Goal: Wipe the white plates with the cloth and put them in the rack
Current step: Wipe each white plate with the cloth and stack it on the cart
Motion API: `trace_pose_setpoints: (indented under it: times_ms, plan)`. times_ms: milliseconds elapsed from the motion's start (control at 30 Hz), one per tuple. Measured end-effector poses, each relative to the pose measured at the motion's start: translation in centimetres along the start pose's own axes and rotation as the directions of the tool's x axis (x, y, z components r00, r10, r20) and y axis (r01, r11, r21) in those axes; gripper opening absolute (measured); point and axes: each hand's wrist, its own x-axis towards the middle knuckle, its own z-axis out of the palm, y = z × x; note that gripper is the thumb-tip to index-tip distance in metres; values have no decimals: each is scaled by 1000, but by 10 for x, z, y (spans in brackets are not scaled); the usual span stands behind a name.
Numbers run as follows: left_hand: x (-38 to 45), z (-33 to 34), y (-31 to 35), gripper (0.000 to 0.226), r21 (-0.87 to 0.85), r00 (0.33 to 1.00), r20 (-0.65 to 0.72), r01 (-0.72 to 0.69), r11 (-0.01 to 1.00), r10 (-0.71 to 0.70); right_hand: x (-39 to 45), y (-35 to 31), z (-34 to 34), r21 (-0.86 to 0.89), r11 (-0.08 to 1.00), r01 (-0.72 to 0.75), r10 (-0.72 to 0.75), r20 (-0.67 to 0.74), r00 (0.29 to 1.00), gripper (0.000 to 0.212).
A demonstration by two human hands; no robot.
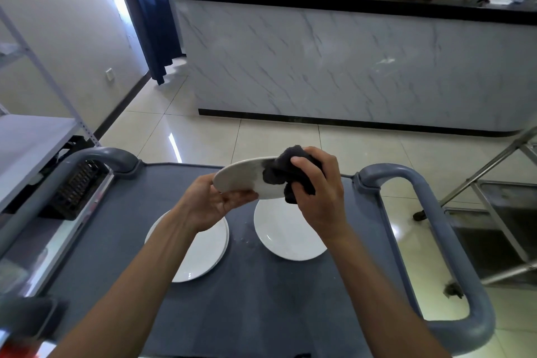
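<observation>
White glazed plate (241, 176) held tilted above the grey cart top (261, 299), its rim pinched in the left hand (215, 203), thumb on the upper face and fingers beneath; this edge grip appears chosen to leave most of the face free for wiping. Right hand (316, 192), fingers curled round a bunched dark grey cloth (286, 174), presses the cloth against the far side of the plate, with part of the cloth wrapping over its rim, probably so that both face and edge are wiped in one pass. Plates counted: three, one in hand and two lying flat on the cart, a left plate (200, 250) and a right plate (287, 235), apart from each other and presumably awaiting their turn. Cloths: one. Black slotted rack (75, 186) stands at the left beside the cart handle (98, 157); no plate is visible in it.
</observation>
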Motion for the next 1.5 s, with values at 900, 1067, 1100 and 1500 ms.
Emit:
trace_pose_setpoints:
  times_ms: [900,1067,1100,1500]
  plan:
    - [0,-12,16,35,17,948,-71,-309,951,309,-48,6,6,11,993,-115,106,311,944,43]
    - [-1,-9,18,32,92,926,-65,-365,926,372,-45,2,4,47,971,-236,208,328,922,51]
    - [0,-9,18,34,112,918,-65,-382,917,390,-44,0,4,71,957,-281,246,317,916,54]
    - [-4,-1,-12,39,334,886,37,-447,830,462,-14,-16,32,76,915,-395,352,324,878,52]
